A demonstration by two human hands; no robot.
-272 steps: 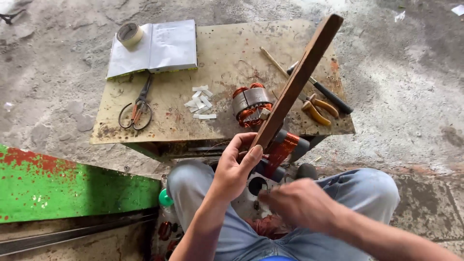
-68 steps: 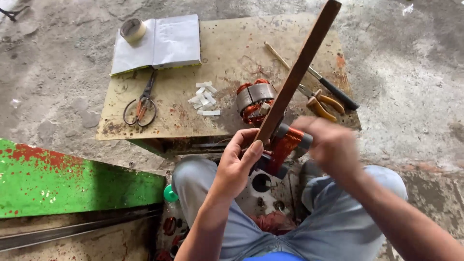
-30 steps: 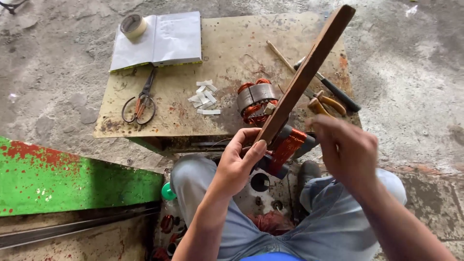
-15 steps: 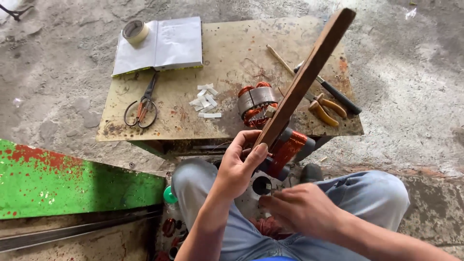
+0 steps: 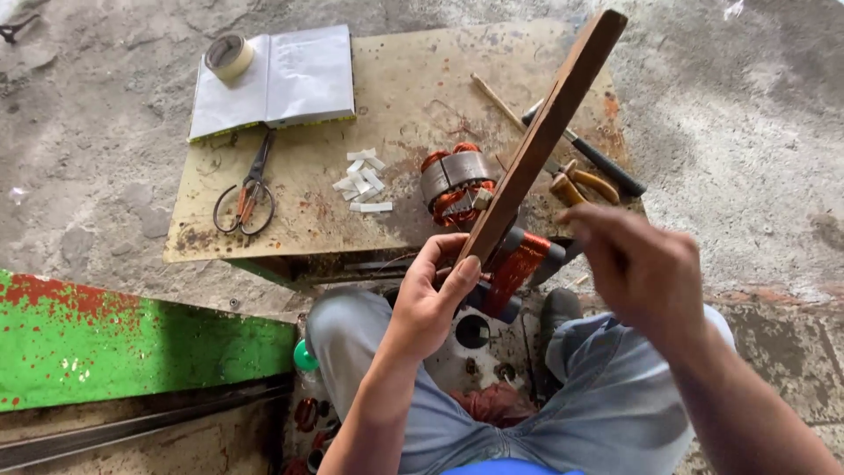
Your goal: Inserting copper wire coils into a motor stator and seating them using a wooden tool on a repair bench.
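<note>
Two hands worked over the lap. The left hand (image 5: 431, 303) was wrapped around the lower end of a long wooden slat (image 5: 545, 132), fingers curled tight on it, and the slat slanted up and away from that grip over the table. Just beyond the gripping fingers, a stator with copper winding (image 5: 514, 268) sat against the slat's foot; the hand and the slat hid much of it, so how the two met could not be made out.

The right hand (image 5: 646, 273) was raised beside the grip, near the winding, blurred; its fingers were partly bent, and whether they pinched anything could not be told.

Farther out from the grip, on the worn table (image 5: 396, 79), lay a second wound stator (image 5: 457, 180), close behind the slat. Beyond the slat's far side were orange-handled pliers (image 5: 585, 185) and a dark-handled tool (image 5: 602, 163), both partly covered by it. Well off to the other side lay white paper strips (image 5: 362, 180), scissors (image 5: 249, 189), an open book (image 5: 277, 79) and a tape roll (image 5: 229, 54). Below the grip, a pale metal part with holes (image 5: 470, 339) showed between the knees, mostly hidden.
</note>
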